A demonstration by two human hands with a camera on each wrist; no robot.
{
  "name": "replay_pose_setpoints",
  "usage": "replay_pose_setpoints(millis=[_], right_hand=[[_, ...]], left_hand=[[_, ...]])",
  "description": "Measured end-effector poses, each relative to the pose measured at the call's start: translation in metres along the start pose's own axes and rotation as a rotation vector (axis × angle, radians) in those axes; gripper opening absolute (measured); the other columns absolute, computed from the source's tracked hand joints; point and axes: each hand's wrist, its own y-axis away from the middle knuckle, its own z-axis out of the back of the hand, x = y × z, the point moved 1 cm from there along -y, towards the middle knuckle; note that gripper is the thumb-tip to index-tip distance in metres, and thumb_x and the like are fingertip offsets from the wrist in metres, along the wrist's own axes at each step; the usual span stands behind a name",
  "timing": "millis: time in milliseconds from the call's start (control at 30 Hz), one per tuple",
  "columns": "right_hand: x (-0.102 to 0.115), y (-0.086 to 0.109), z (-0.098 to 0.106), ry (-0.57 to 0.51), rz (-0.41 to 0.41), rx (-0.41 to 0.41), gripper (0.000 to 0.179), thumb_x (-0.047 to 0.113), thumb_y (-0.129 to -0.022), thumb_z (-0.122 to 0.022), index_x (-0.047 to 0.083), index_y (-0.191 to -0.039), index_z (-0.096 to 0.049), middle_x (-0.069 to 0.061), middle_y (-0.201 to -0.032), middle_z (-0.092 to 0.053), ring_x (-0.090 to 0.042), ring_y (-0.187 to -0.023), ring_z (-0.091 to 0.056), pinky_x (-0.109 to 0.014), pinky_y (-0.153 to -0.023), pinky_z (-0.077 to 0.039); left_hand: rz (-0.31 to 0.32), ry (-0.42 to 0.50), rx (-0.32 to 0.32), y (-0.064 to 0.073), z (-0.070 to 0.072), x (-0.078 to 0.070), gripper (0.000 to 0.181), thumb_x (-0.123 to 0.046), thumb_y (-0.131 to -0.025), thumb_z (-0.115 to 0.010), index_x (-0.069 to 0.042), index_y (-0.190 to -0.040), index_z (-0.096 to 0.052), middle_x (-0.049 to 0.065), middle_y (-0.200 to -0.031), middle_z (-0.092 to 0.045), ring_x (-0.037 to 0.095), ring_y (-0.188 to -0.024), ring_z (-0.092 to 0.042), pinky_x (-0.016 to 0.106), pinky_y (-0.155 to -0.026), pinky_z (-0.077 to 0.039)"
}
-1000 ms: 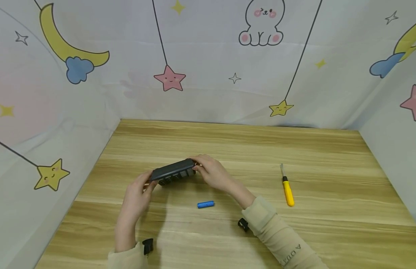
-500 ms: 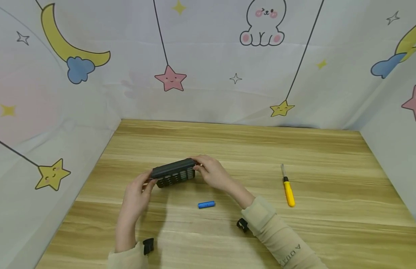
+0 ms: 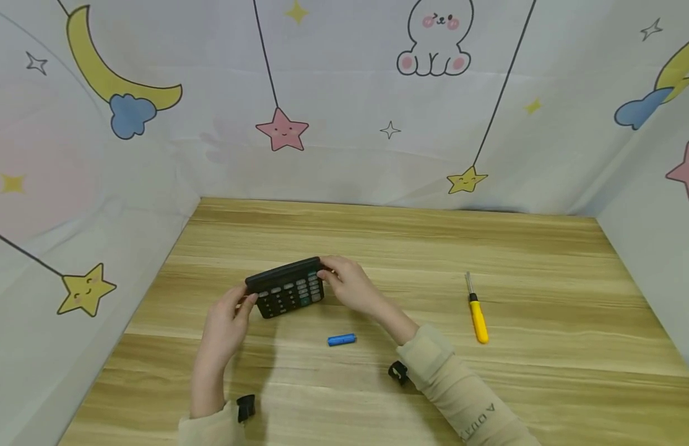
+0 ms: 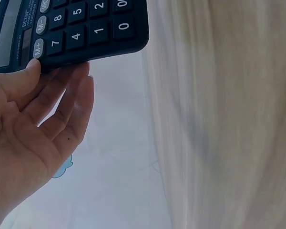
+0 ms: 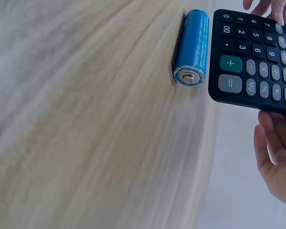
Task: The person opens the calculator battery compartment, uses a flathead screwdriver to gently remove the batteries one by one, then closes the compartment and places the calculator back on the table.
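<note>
A black calculator is held between both hands, tilted so that its keys face me. My left hand pinches its left edge, and the thumb lies beside the M+ key in the left wrist view. On the opposite edge my right hand grips it with the thumb at the front and the fingers behind. The right wrist view shows the calculator's keypad with a green plus key. Below the calculator, a blue battery lies on its side on the table, its metal end visible up close.
A screwdriver with a yellow handle lies on the wooden table to the right. Two small black pieces sit near the sleeve cuffs. Printed white cloth encloses the table at the back and sides.
Both hands have tipped the calculator up towards me, so its keypad, first mostly hidden under the top edge, now shows. The battery and screwdriver lie where they were.
</note>
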Motion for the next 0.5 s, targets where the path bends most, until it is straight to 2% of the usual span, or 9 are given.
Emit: replay_pose_setpoints(millis=[100, 233, 333, 500], right_hand=[[-0.0005, -0.0001, -0.0004, -0.033, -0.024, -0.008, 0.036, 0.018, -0.1, -0.05, 0.003, -0.132, -0.057, -0.014, -0.124, -0.063, -0.022, -0.1, -0.063, -0.036, -0.083, -0.054], [-0.0029, -0.0001, -0.0027, -0.063, -0.064, -0.031, 0.039, 0.019, -0.1, -0.05, 0.001, -0.135, -0.053, -0.016, -0.129, -0.061, -0.024, -0.106, -0.063, -0.037, -0.088, -0.054], [-0.0031, -0.0004, -0.0036, -0.085, -0.097, -0.057, 0.039, 0.019, -0.1, -0.051, 0.002, -0.134, -0.054, -0.015, -0.127, -0.063, -0.024, -0.105, -0.064, -0.036, -0.088, -0.054], [-0.0016, -0.0021, -0.0031, -0.112, -0.122, -0.104, 0.034, 0.016, -0.099, -0.053, 0.003, -0.129, -0.059, -0.012, -0.116, -0.067, -0.02, -0.099, -0.064, -0.034, -0.084, -0.054]], left_hand=[[0.014, -0.001, 0.005, -0.0013, -0.0005, -0.0011, 0.02, -0.013, -0.1, -0.049, 0.002, -0.106, -0.061, 0.021, -0.107, -0.065, 0.036, -0.097, -0.064, 0.047, -0.082, -0.055], [0.057, 0.012, 0.01, -0.0039, -0.0029, -0.0016, 0.02, -0.015, -0.101, -0.047, 0.002, -0.102, -0.059, 0.02, -0.104, -0.063, 0.033, -0.089, -0.065, 0.032, -0.072, -0.056], [0.084, 0.035, 0.005, -0.0054, -0.0053, -0.0012, 0.02, -0.013, -0.1, -0.048, 0.002, -0.105, -0.061, 0.02, -0.108, -0.063, 0.033, -0.092, -0.065, 0.027, -0.07, -0.055], [0.12, 0.091, 0.001, -0.0058, -0.007, -0.0015, 0.027, -0.013, -0.1, -0.048, 0.005, -0.116, -0.061, 0.024, -0.117, -0.062, 0.035, -0.1, -0.063, 0.027, -0.071, -0.057]])
